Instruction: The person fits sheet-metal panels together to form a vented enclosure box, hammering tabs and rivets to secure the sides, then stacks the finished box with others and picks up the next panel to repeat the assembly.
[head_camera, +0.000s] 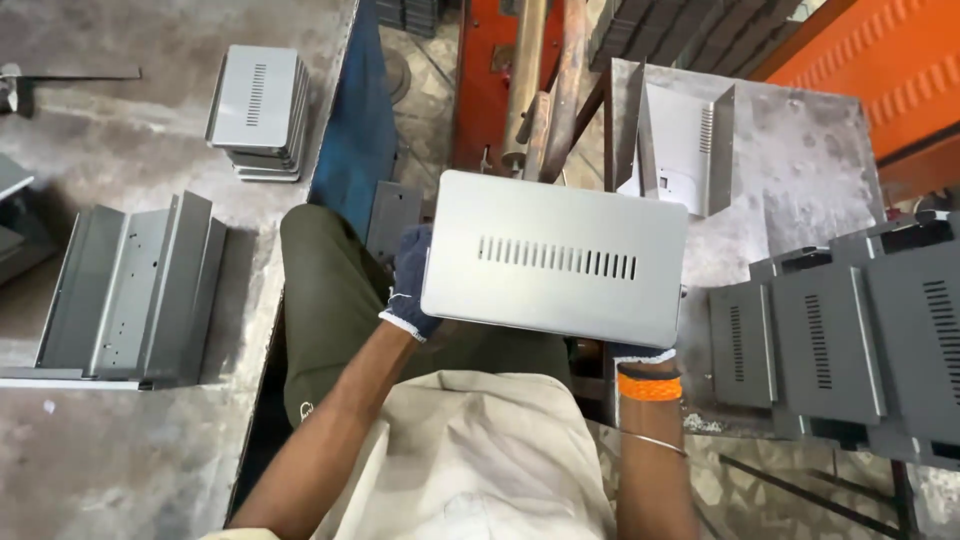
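A person seen from above holds a flat, rectangular grey sheet-metal cover panel (555, 258) in both hands, in front of the chest and above the lap. The panel's long axis runs left to right across the view, tilted slightly so its right end sits a little lower. Its broad face points up at the camera, and a row of narrow vent slots runs along the long axis near the middle.

The left hand (410, 285), in a dark blue knit glove with a white cuff, grips the panel's left short edge, the fingers curled around it. The right hand (645, 352) is almost wholly hidden beneath the panel's lower right corner; only a glove cuff and an orange wristband show, so its fingers cannot be made out, though it supports that corner.

To the left, a grey concrete tabletop (120, 450) carries a row of upright bent grey metal channels (135, 290) and, farther back, a stack of similar slotted grey covers (260, 110). To the right, a second worn tabletop (800, 170) holds one open bent cover (680, 140) and a row of dark grey slotted covers (850, 340) leaning together.
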